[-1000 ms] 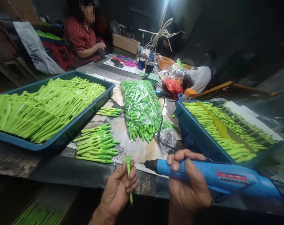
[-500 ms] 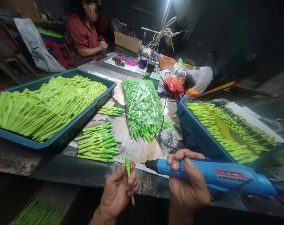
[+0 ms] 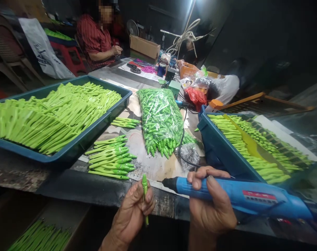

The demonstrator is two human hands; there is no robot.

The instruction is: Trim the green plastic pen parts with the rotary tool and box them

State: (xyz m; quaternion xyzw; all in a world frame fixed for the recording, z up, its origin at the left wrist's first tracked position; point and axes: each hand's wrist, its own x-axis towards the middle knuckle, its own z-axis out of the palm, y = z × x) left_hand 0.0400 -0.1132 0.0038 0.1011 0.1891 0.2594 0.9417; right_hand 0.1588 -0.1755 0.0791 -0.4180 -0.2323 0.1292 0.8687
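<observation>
My left hand (image 3: 132, 212) is shut around a lime-green plastic pen (image 3: 145, 190), which stands almost upright with its tip showing below my fingers. My right hand (image 3: 209, 198) grips a blue electric rotary tool (image 3: 234, 191) lying across my fingers, its thin black nose (image 3: 170, 183) pointing left towards the pen and a short gap apart from it. Loose green pens (image 3: 111, 160) lie on the worktop just beyond my hands. A clear plastic bag of green pen parts (image 3: 160, 122) lies behind them.
Teal trays of green pens stand to the left (image 3: 77, 146) and right (image 3: 216, 146). A black cable (image 3: 181, 157) runs behind my right hand. A person in a red striped shirt (image 3: 95, 42) sits at the back left. More green pens (image 3: 40, 235) lie below the worktop edge.
The pen in my left hand has turned from slightly tilted to nearly upright. My right hand and the rotary tool stay almost still, and the whole view has shifted slightly.
</observation>
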